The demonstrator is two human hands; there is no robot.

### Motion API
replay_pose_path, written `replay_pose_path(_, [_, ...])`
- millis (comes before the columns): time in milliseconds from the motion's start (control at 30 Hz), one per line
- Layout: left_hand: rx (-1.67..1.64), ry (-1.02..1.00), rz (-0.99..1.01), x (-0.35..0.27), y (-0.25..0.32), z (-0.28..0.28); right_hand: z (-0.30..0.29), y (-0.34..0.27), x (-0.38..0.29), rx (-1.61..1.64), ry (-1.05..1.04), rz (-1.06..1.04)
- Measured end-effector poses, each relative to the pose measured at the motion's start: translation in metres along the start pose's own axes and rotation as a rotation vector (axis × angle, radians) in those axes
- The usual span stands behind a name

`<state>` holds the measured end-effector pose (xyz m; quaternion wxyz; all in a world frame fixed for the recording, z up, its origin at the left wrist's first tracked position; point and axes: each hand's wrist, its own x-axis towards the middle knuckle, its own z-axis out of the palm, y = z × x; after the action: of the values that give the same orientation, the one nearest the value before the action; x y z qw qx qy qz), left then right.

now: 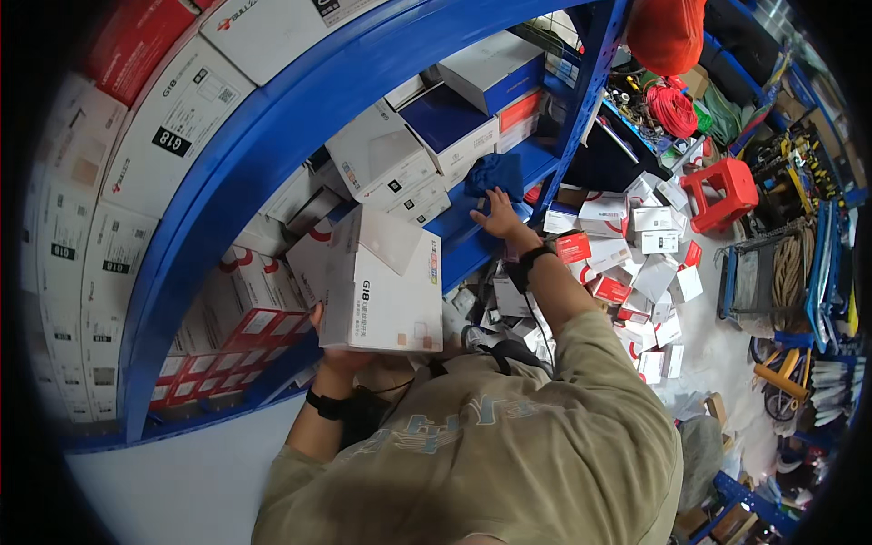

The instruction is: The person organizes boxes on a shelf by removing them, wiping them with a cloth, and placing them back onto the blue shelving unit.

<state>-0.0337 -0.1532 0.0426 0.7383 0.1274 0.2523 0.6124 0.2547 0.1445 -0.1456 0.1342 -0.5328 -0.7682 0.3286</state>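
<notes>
My left hand [347, 359] holds a white cardboard switch box [392, 293] from below and at its side, in front of my chest. The box is printed with a switch picture and writing. Over the blue metal shelf [470, 218] my right hand [503, 216] reaches out with its fingers apart. Its fingertips are at the lower edge of a crumpled dark blue cloth [494, 176]; whether they press on it I cannot tell. Just left of the cloth stand stacked white boxes [381, 150] and a blue-topped box [449, 126].
Loose white and red boxes [640, 272] lie heaped on the floor at right, near a red plastic stool [722, 194]. The blue rack upright [586, 102] stands beyond my right hand. Red-and-white cartons [238, 320] fill the lower shelf. An orange bag [664, 34] hangs above.
</notes>
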Motion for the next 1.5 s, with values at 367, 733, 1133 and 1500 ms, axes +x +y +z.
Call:
replay_pose_path(367, [0.064, -0.519, -0.247, 0.083, -0.054, 0.129, -0.196, -0.095, -0.206, 1.312, -0.350, -0.388])
replay_pose_path(733, [0.205, -0.661, -0.509, 0.098, -0.186, 0.210, -0.252, -0.014, -0.385, 1.569, 0.305, -0.190])
replay_pose_path(1133, [0.394, -0.282, -0.162, 0.049, -0.351, 0.305, -0.258, -0.011, -0.506, 0.751, 0.861, -0.043])
replay_pose_path(1500, [0.373, -0.245, -0.905, 0.057, -0.357, 0.282, -0.279, 0.073, -0.568, 0.979, 0.498, 0.214])
